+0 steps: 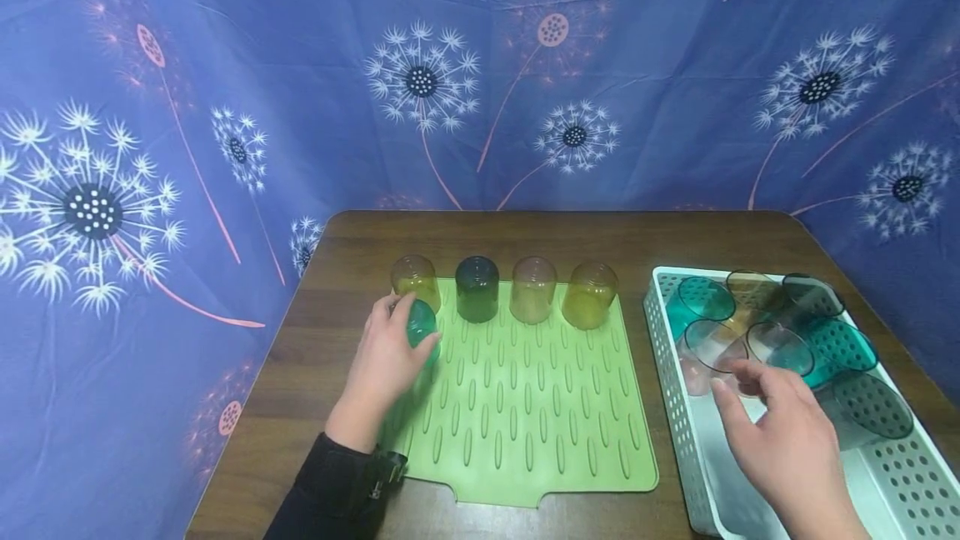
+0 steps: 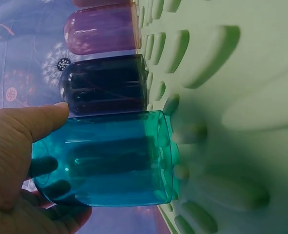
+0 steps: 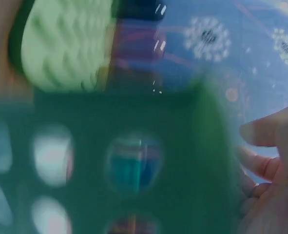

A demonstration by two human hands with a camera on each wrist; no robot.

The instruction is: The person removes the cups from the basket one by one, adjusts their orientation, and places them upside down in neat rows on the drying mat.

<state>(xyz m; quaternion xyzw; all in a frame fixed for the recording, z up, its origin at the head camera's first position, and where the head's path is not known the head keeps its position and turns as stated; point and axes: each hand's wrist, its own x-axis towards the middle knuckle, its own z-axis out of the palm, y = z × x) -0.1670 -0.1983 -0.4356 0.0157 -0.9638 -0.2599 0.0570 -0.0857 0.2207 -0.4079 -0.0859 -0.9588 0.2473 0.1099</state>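
A teal glass [image 1: 422, 325] stands upside down at the left side of the green ridged mat [image 1: 517, 407]. My left hand [image 1: 381, 357] grips it from above by its base, thumb on one side and fingers on the other; in the left wrist view its rim is right at the mat's ridges. Behind it, a row of upturned glasses lines the mat's far edge: amber [image 1: 414, 280], dark [image 1: 477, 290], pinkish [image 1: 533, 292] and yellow [image 1: 590, 298]. Over the basket, my right hand [image 1: 795, 436] hovers near a clear glass [image 1: 780, 350], fingers loosely bent and holding nothing.
On the right stands a white perforated basket [image 1: 675, 407] with several upright glasses in its far part, including a teal one [image 1: 840, 344] and a smoky grey one [image 1: 873, 405]. Mat and basket rest on a brown wooden table [image 1: 300, 373]. A blue dandelion-patterned cloth [image 1: 495, 148] hangs behind.
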